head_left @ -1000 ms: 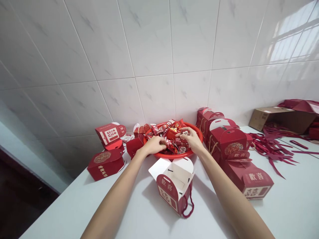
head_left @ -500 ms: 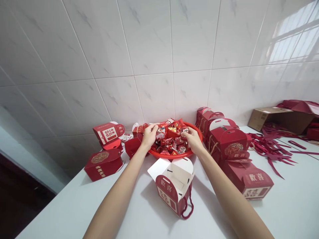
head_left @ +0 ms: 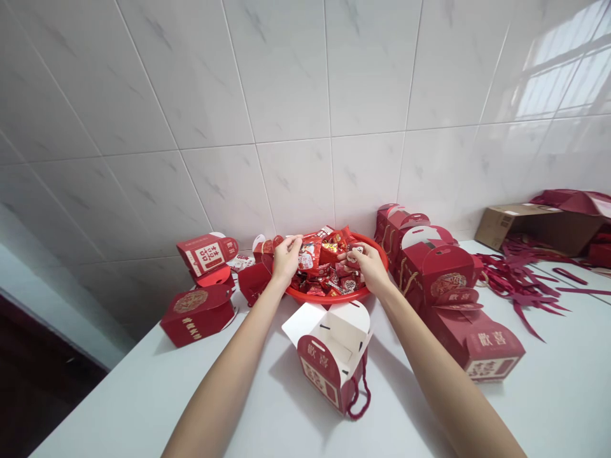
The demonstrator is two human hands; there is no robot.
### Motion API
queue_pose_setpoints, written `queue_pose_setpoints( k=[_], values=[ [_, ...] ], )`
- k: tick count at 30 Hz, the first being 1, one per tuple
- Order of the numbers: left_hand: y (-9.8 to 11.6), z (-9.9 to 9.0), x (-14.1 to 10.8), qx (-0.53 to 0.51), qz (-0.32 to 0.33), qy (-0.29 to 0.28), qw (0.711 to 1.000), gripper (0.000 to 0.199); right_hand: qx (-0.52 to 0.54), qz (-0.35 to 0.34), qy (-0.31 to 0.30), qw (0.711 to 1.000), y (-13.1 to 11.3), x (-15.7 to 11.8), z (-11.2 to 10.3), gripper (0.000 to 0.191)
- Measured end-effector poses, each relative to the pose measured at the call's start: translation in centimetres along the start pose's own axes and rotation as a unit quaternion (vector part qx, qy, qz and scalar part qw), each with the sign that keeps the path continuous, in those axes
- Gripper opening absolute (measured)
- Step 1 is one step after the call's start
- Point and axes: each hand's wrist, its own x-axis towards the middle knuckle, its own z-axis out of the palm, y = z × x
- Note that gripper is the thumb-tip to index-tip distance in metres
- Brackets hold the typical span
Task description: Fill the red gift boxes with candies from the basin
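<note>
Over the left part of a red basin filled with wrapped candies, my left hand pinches the edge of a red-and-white candy packet. On the basin's right side my right hand is closed on a small dark-red wrapped candy. Between my forearms, in front of the basin, stands an open red gift box with white inner walls and a dark-red cord handle. Its flaps are spread and I see no candy inside.
Closed red boxes are stacked at the left. Several more boxes line the right of the basin, one box lying nearest me. Dark-red ribbons lie beside a cardboard carton far right. A tiled wall bounds the table's back.
The packet at my left hand is lifted and turned to show more of its front. My right hand's fingers have shifted slightly around their candy. The open box stays put.
</note>
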Motion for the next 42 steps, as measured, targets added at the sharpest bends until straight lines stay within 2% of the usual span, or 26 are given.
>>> queue_pose_setpoints(
  k=[5,13,21,29,38,42],
  values=[
    [0.0,1.0,-0.7,-0.026,-0.009,-0.033,0.999,0.026,0.005,0.016,-0.026,1.0,-0.1,0.0,-0.3,0.019],
    [0.7,2.8,-2.1,-0.065,-0.004,-0.108,0.992,0.044,-0.008,0.023,-0.082,0.996,-0.6,-0.2,-0.6,0.034],
    [1.2,2.6,-2.9,-0.075,-0.014,-0.158,0.985,0.057,-0.012,0.018,-0.087,0.996,-0.2,-0.1,-0.7,0.037],
    [0.7,2.5,-2.9,-0.113,-0.058,-0.133,0.983,0.051,-0.009,-0.008,-0.057,0.998,0.0,0.0,-0.7,0.03],
    [0.8,2.4,-2.9,-0.142,-0.048,-0.131,0.98,0.049,-0.019,0.003,-0.123,0.992,-0.7,-0.5,-0.5,0.033],
    [0.8,2.6,-3.0,-0.143,-0.049,-0.125,0.981,0.048,-0.01,0.003,-0.135,0.991,-0.6,-0.5,-0.5,0.037]
  ],
)
